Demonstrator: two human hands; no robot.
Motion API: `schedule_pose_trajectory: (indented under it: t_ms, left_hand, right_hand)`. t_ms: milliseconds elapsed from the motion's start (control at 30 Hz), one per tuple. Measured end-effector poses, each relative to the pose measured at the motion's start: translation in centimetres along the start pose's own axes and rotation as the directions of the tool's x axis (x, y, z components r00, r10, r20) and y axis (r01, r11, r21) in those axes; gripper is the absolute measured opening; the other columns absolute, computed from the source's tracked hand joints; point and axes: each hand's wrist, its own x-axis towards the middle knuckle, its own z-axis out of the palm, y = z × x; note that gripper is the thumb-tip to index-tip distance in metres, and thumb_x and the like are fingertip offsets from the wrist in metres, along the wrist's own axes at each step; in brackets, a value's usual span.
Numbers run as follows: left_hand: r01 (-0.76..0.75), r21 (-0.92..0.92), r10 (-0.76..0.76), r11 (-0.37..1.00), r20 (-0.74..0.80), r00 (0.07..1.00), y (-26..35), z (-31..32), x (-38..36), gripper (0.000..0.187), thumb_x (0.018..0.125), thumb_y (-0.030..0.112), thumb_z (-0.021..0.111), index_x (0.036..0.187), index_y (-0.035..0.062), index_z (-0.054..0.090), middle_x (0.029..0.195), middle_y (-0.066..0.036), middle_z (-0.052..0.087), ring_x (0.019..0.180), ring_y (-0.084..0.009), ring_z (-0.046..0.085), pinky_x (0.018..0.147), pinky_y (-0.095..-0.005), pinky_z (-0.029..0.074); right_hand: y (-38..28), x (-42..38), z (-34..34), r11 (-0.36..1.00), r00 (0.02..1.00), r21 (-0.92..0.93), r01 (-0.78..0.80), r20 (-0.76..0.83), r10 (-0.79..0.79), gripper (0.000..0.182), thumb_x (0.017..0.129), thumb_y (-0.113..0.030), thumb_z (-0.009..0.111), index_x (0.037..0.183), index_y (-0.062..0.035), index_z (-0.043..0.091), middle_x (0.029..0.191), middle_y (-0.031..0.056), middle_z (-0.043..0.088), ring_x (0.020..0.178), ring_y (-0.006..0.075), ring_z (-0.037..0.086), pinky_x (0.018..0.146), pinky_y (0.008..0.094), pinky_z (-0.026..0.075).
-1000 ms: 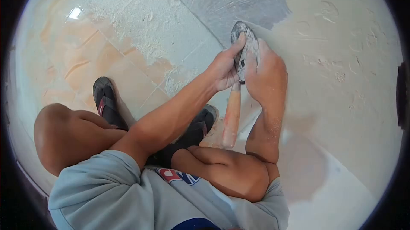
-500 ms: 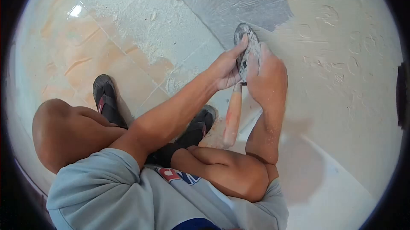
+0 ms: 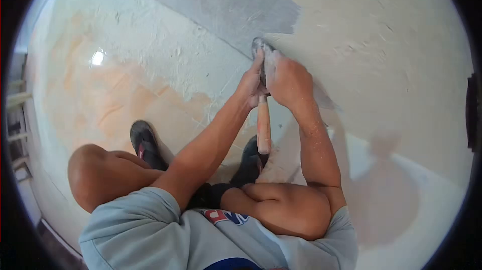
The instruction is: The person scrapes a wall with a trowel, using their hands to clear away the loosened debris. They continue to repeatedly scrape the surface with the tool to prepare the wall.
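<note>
A trowel (image 3: 263, 125) with a pale wooden handle points its handle down toward my body. Its dark, white-smeared blade (image 3: 257, 45) has a rounded tip, and much of it is hidden behind my fingers. My left hand (image 3: 249, 85) is closed around the blade near the handle, thumb lying along the blade. My right hand (image 3: 291, 80), dusty with white powder, is curled against the blade's right side. Its fingers are bent and blurred, and I cannot make out whether anything is pinched in them.
A wall (image 3: 371, 64) with rough marks rises on the right, bearing a grey patch (image 3: 226, 4) at the top. White debris covers part of the tiled floor (image 3: 120, 99). My shoes (image 3: 145, 142) and bent knees are below my arms. Slatted objects (image 3: 19, 134) stand at the far left.
The view has shifted, so the hands and trowel appear farther left. The trowel's blade has turned more edge-on and its handle hangs straighter. Both hands stay at the blade.
</note>
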Motion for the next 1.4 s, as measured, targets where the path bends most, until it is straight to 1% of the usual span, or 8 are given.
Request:
schedule_pose_trajectory:
  t_ms: [167, 400, 667, 833, 967, 1067, 1300, 1400]
  left_hand:
    - [-0.211, 0.590, 0.543, 0.779, -0.467, 0.698, 0.6, -1.1, 1.4, 0.076, 0.103, 0.059, 0.054, 0.139, -0.0062, 0.046, 0.129, -0.018, 0.063, 0.117, -0.0253, 0.064, 0.094, -0.0360, 0.052]
    - [-0.522, 0.842, 0.742, -0.136, 0.436, 0.509, -3.1, 4.6, 3.9, 0.091, 0.108, 0.035, 0.048, 0.158, -0.0111, -0.012, 0.165, -0.033, -0.023, 0.156, -0.0410, -0.018, 0.126, -0.0476, -0.003]
    - [-0.510, 0.859, 0.794, -0.054, 0.347, 0.500, -3.6, 6.2, 4.0, 0.080, 0.109, 0.028, 0.043, 0.159, -0.0118, -0.006, 0.166, -0.031, -0.024, 0.156, -0.0426, -0.018, 0.126, -0.0488, -0.006]
    - [-0.611, 0.606, 0.804, 0.509, -0.081, 0.589, 1.0, 6.6, 6.4, 0.080, 0.113, 0.042, 0.031, 0.159, -0.0076, -0.012, 0.167, -0.026, -0.026, 0.157, -0.0307, -0.018, 0.127, -0.0388, -0.006]
    - [-0.628, 0.776, 0.557, -0.054, 0.545, 0.626, -4.0, 9.9, -2.8, 0.090, 0.105, 0.047, 0.052, 0.164, -0.0005, 0.003, 0.167, -0.033, -0.017, 0.155, -0.0495, -0.014, 0.120, -0.0655, -0.007]
    - [-0.311, 0.920, 0.586, -0.237, 0.391, 0.710, -0.7, 6.0, -5.1, 0.077, 0.105, 0.042, 0.055, 0.164, 0.0063, 0.022, 0.168, -0.035, -0.007, 0.157, -0.0492, -0.004, 0.118, -0.0716, -0.002]
    - [-0.124, 0.992, 0.899, -0.003, 0.057, 0.434, 3.6, -2.7, -8.3, 0.066, 0.105, 0.039, 0.061, 0.154, 0.0005, 0.040, 0.163, -0.035, 0.025, 0.153, -0.0408, 0.027, 0.123, -0.0474, 0.024]
    - [-0.367, 0.677, 0.726, 0.638, -0.369, 0.581, 1.8, -1.2, -8.6, 0.070, 0.104, 0.048, 0.058, 0.153, 0.0011, 0.041, 0.143, -0.017, 0.055, 0.133, -0.0278, 0.053, 0.111, -0.0419, 0.041]
  right_hand:
    - [5.5, -1.6, 0.5, 0.985, 0.992, 0.170, 0.023, 0.117, -0.043, 0.025, 0.094, -0.020, 0.060, 0.107, 0.0003, 0.065, 0.101, 0.0288, 0.068, 0.100, 0.0499, 0.063, 0.086, 0.0564, 0.050]
    - [7.7, -2.9, 0.7, 1.000, 0.878, -0.016, -0.015, 0.479, 0.021, 0.024, 0.087, -0.017, 0.058, 0.100, -0.0028, 0.072, 0.100, 0.0241, 0.073, 0.098, 0.0424, 0.070, 0.083, 0.0506, 0.055]
    - [9.5, -3.5, 3.2, 0.994, 0.884, 0.100, 0.035, 0.461, -0.078, 0.027, 0.084, -0.017, 0.061, 0.102, 0.0004, 0.071, 0.103, 0.0264, 0.072, 0.099, 0.0422, 0.069, 0.086, 0.0501, 0.054]
    - [8.6, -3.9, 2.5, 0.975, 0.857, 0.143, 0.168, 0.467, -0.216, 0.032, 0.087, -0.021, 0.061, 0.108, 0.0012, 0.069, 0.108, 0.0261, 0.071, 0.104, 0.0424, 0.068, 0.089, 0.0497, 0.053]
    - [10.8, -4.7, 6.5, 0.839, 0.940, 0.504, 0.206, 0.137, -0.313, 0.029, 0.088, -0.020, 0.063, 0.109, -0.0021, 0.071, 0.109, 0.0232, 0.073, 0.106, 0.0414, 0.068, 0.090, 0.0475, 0.054]
    - [9.3, -0.4, 6.6, 0.885, 0.786, 0.300, 0.357, 0.415, -0.458, 0.023, 0.087, -0.016, 0.062, 0.104, -0.0024, 0.070, 0.101, 0.0259, 0.072, 0.098, 0.0459, 0.067, 0.086, 0.0512, 0.053]
    - [5.9, 1.0, 3.0, 0.741, 0.868, 0.625, 0.248, 0.197, -0.456, 0.028, 0.094, -0.023, 0.062, 0.103, 0.0039, 0.063, 0.091, 0.0264, 0.070, 0.084, 0.0453, 0.067, 0.077, 0.0471, 0.051]
    - [4.6, 0.2, 2.5, 0.601, 0.901, 0.777, 0.187, 0.108, -0.421, 0.028, 0.095, -0.021, 0.063, 0.109, 0.0037, 0.066, 0.088, 0.0224, 0.071, 0.077, 0.0312, 0.068, 0.077, 0.0408, 0.053]
